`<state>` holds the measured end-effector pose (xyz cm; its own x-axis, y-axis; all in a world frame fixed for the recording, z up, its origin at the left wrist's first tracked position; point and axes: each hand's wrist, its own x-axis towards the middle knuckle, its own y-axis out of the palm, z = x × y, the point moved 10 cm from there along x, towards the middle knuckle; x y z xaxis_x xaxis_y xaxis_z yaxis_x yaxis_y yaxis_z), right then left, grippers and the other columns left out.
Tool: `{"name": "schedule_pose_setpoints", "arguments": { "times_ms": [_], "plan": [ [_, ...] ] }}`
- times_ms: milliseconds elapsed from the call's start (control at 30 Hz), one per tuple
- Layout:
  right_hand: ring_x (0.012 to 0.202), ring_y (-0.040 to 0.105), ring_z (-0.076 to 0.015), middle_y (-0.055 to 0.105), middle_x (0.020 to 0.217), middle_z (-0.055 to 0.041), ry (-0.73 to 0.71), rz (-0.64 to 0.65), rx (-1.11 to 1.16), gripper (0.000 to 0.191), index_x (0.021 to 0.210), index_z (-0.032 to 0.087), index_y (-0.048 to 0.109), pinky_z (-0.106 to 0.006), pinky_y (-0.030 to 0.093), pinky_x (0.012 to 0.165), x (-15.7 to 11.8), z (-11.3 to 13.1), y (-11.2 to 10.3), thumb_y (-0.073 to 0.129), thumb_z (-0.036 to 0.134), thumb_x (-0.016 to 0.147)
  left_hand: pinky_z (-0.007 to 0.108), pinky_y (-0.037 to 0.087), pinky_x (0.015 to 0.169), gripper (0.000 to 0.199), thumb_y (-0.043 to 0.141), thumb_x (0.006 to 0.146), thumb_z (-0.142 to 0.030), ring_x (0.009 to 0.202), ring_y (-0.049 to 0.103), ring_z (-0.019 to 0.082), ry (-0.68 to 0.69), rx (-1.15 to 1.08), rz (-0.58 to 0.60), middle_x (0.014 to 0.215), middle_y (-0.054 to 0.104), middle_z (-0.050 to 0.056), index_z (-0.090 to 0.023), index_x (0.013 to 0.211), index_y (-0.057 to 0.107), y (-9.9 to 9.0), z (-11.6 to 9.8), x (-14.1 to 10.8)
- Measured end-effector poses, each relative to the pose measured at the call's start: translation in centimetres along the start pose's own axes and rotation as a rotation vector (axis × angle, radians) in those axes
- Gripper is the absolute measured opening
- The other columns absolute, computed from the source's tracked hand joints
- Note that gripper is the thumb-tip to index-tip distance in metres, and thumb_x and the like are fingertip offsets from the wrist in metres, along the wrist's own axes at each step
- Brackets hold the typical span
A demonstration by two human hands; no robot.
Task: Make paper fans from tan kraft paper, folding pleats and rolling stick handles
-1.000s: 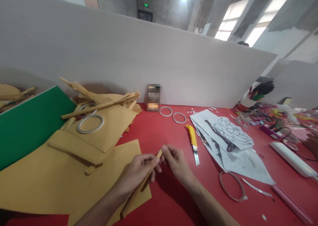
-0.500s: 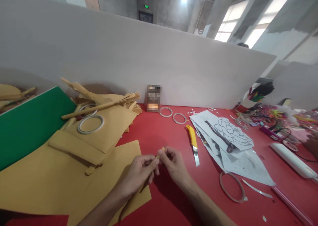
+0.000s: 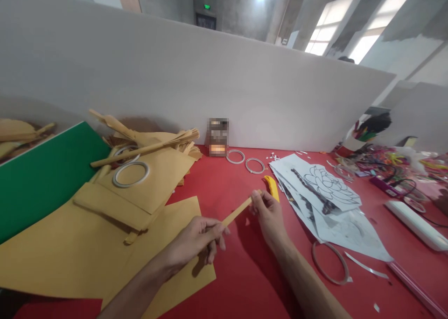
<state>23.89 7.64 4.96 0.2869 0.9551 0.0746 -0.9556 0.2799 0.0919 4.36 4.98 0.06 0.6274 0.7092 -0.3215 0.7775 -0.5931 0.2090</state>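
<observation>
A narrow strip of brown paper (image 3: 238, 212) slants between 2 hands, above the red table (image 3: 217, 183). The left hand (image 3: 199, 239) has its thumb and fingers clamped on the strip's nearer part; the right hand (image 3: 270, 214) pinches the farther end. A brown sheet (image 3: 187, 216) lies beneath the left hand. Just beyond the right hand, which partly hides it, is a yellow knife (image 3: 271, 187). Farther right lie white papers (image 3: 336, 228), 1 showing a flower drawing.
</observation>
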Motion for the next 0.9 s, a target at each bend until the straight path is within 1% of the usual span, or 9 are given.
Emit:
{"name": "schedule_pose_setpoints", "arguments": {
  "times_ms": [100, 233, 333, 400, 533, 633, 700, 800, 900],
  "plan": [
    [0.058, 0.041, -0.0129, 0.045, 0.064, 0.0043, 0.003, -0.043, 0.028, 0.052, 0.069, 0.023, 0.053, -0.025, 0.039, 0.049, 0.8, -0.5, -1.2, 0.078, 0.063, 0.089, 0.023, 0.04, 0.046, 0.052, 0.071, 0.094, -0.065, 0.049, 0.057, 0.009, -0.009, -0.003, -0.014, 0.083, 0.072, 0.005, -0.014, 0.105, 0.074, -0.6, 0.4, 0.1],
    [0.055, 0.04, -0.0119, 0.042, 0.064, 0.0056, 0.024, -0.052, 0.068, 0.051, 0.071, 0.023, 0.053, -0.023, 0.04, 0.043, 1.0, -1.0, -1.4, 0.078, 0.063, 0.089, 0.023, 0.04, 0.053, 0.049, 0.071, 0.095, -0.061, 0.056, 0.058, 0.012, 0.04, 0.045, -0.003, 0.068, 0.067, 0.004, -0.013, 0.092, 0.073, -0.5, -0.7, -0.2],
    [0.055, 0.04, -0.0121, 0.041, 0.064, 0.0059, 0.036, -0.037, 0.078, 0.05, 0.071, 0.023, 0.054, -0.023, 0.041, 0.041, 0.7, -0.9, -0.9, 0.079, 0.063, 0.088, 0.025, 0.045, 0.06, 0.051, 0.065, 0.098, -0.065, 0.065, 0.061, 0.014, 0.035, -0.086, -0.046, 0.081, 0.07, 0.006, -0.015, 0.094, 0.073, -0.5, -1.1, -0.5],
    [0.054, 0.039, -0.0122, 0.041, 0.064, 0.006, 0.057, -0.001, 0.08, 0.05, 0.071, 0.024, 0.053, -0.024, 0.042, 0.041, 0.5, -0.7, -0.3, 0.079, 0.064, 0.087, 0.025, 0.044, 0.059, 0.053, 0.061, 0.099, -0.068, 0.062, 0.057, 0.012, -0.001, -0.175, -0.088, 0.085, 0.069, 0.006, -0.016, 0.092, 0.071, -0.6, -0.9, -0.6],
    [0.056, 0.041, -0.0124, 0.044, 0.065, 0.005, 0.067, 0.05, 0.078, 0.051, 0.071, 0.023, 0.054, -0.024, 0.045, 0.043, 0.3, -0.4, 0.6, 0.079, 0.065, 0.087, 0.022, 0.025, 0.05, 0.053, 0.068, 0.094, -0.068, 0.052, 0.036, 0.007, -0.073, -0.191, -0.091, 0.068, 0.052, -0.003, -0.017, 0.079, 0.064, -0.5, 0.1, -0.5],
    [0.057, 0.043, -0.0124, 0.047, 0.066, 0.0043, 0.051, 0.036, 0.067, 0.051, 0.073, 0.022, 0.057, -0.022, 0.044, 0.043, 0.3, -0.3, 0.4, 0.079, 0.066, 0.087, 0.025, 0.012, 0.05, 0.052, 0.072, 0.092, -0.068, 0.05, 0.025, 0.007, -0.087, -0.178, -0.002, 0.06, 0.037, -0.008, -0.019, 0.079, 0.057, 0.1, 0.4, -0.5],
    [0.056, 0.043, -0.0123, 0.047, 0.065, 0.0045, 0.055, 0.025, 0.072, 0.05, 0.073, 0.022, 0.057, -0.022, 0.044, 0.042, 0.2, -0.4, 0.3, 0.079, 0.066, 0.087, 0.026, 0.009, 0.051, 0.051, 0.073, 0.091, -0.068, 0.051, 0.02, 0.007, -0.082, -0.146, 0.045, 0.059, 0.031, -0.01, -0.02, 0.081, 0.056, 0.5, 0.4, -0.5],
    [0.052, 0.043, -0.0117, 0.048, 0.064, 0.005, 0.07, 0.027, 0.067, 0.048, 0.076, 0.022, 0.058, -0.023, 0.046, 0.042, 0.1, -0.6, 0.3, 0.078, 0.064, 0.089, 0.025, 0.014, 0.051, 0.049, 0.074, 0.091, -0.066, 0.052, 0.022, 0.008, -0.004, -0.013, 0.009, 0.061, 0.034, -0.009, -0.019, 0.087, 0.063, 0.4, -0.5, -0.5],
    [0.053, 0.047, -0.0121, 0.052, 0.065, 0.0042, 0.079, 0.05, 0.059, 0.045, 0.078, 0.022, 0.06, -0.025, 0.048, 0.044, 0.2, -1.1, 0.6, 0.079, 0.061, 0.09, 0.024, 0.031, 0.055, 0.047, 0.071, 0.091, -0.063, 0.061, 0.046, 0.013, 0.115, 0.17, -0.152, 0.07, 0.056, -0.001, -0.018, 0.102, 0.074, -0.7, -1.9, -0.8]
  ]
}}
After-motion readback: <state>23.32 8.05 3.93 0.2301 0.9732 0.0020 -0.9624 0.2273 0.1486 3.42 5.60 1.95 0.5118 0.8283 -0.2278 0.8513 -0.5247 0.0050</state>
